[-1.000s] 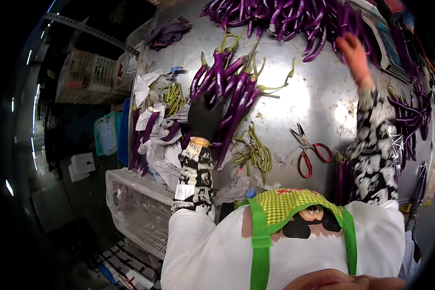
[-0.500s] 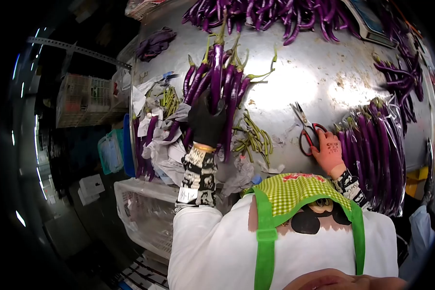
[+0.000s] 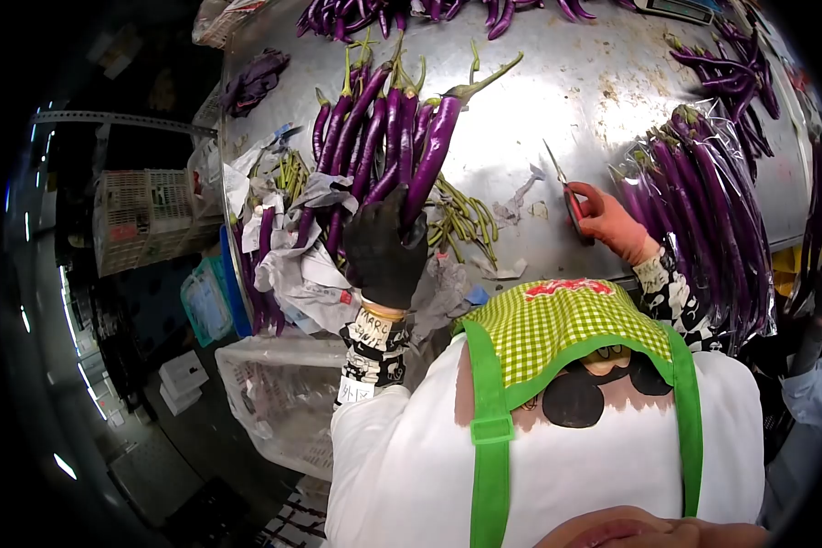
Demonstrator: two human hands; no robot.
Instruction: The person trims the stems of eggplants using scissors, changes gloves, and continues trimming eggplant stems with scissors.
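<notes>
My left hand (image 3: 385,251), in a black glove, is closed around the lower end of a long purple eggplant (image 3: 435,151). Its green stem points up and to the right. Beside it lies a bunch of eggplants (image 3: 361,137) with their stems on. In an orange glove, my right hand (image 3: 616,224) grips scissors (image 3: 573,203) by the red and black handles, blades pointing away from me. Cut green stems (image 3: 463,219) lie just right of my left hand. To the right of my right hand rests a clear bag of eggplants (image 3: 703,210).
More eggplants lie along the far edge of the metal table (image 3: 521,100) and at its right. Crumpled paper (image 3: 297,274) and a dark cloth (image 3: 256,82) are on the left side. A plastic-lined crate (image 3: 274,393) stands below the near left edge. A person's sleeve (image 3: 813,393) shows at far right.
My right hand has lifted the scissors off the table. The eggplant in my left hand has tilted, its stem end swinging to the right. The whole view has shifted slightly.
</notes>
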